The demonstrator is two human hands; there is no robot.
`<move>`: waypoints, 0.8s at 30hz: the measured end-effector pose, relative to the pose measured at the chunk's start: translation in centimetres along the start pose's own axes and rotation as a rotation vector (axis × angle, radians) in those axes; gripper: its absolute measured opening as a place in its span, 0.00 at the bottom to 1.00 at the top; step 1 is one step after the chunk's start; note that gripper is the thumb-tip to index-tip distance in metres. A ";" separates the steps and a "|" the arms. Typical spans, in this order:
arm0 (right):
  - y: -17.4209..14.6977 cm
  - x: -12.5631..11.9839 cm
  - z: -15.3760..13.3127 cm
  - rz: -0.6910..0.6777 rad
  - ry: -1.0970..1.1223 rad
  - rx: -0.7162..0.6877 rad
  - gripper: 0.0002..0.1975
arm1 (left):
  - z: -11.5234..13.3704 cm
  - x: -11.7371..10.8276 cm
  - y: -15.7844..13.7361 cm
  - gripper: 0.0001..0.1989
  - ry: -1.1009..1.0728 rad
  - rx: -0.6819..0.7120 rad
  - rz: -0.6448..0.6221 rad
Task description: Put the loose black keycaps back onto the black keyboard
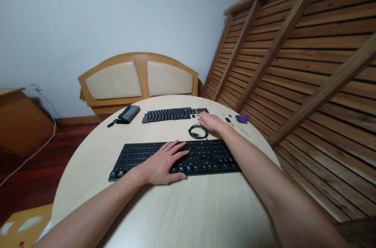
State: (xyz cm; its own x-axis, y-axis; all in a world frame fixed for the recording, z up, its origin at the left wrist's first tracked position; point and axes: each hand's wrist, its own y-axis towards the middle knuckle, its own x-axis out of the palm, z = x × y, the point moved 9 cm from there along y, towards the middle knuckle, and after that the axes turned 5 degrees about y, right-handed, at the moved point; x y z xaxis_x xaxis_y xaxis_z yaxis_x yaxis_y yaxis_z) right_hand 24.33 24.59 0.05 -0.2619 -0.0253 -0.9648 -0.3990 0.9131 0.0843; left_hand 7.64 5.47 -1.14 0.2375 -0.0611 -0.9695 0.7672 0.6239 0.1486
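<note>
On a round pale wooden table (190, 209), beside a slatted wooden wall (308, 64), lie two black keyboards. The left hand (164, 164) rests flat with fingers spread on the near keyboard (138, 154), holding nothing. The right hand (210, 121), fingers loosely open, touches the far keyboard (170, 115), near one coiled cable (198, 131). One grey pouch (127, 114) lies near the far edge; the near half is bare wood.

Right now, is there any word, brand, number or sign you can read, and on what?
None can be read.
Near keyboard: key legends too small and blurred.
Far keyboard: key legends too small.
Grey pouch: no visible label.
Purple thing: no text visible.
</note>
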 end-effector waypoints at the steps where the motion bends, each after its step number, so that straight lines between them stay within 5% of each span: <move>1: 0.5 0.2 -0.2 -0.007 -0.028 0.006 0.23 | 0.0 0.0 0.0 0.40 -0.001 -0.001 -0.001; 6: 2.4 1.0 -0.6 -0.004 -0.124 0.032 0.26 | -0.1 0.1 0.0 0.40 -0.004 -0.012 -0.018; 14: 2.7 1.1 -0.8 0.034 -0.200 0.104 0.17 | -0.1 0.0 0.0 0.40 -0.011 -0.005 -0.015; 24: -3.5 -2.0 -3.2 0.023 -0.010 0.024 0.13 | -0.1 0.0 0.0 0.40 -0.023 0.001 0.003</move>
State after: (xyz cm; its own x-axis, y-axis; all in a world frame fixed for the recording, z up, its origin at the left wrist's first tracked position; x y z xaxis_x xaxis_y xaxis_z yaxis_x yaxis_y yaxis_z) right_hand 23.45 20.09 2.48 -0.2616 -0.0002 -0.9652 -0.3715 0.9230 0.1005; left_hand 7.61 5.53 -1.10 0.2534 -0.0770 -0.9643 0.7673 0.6230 0.1519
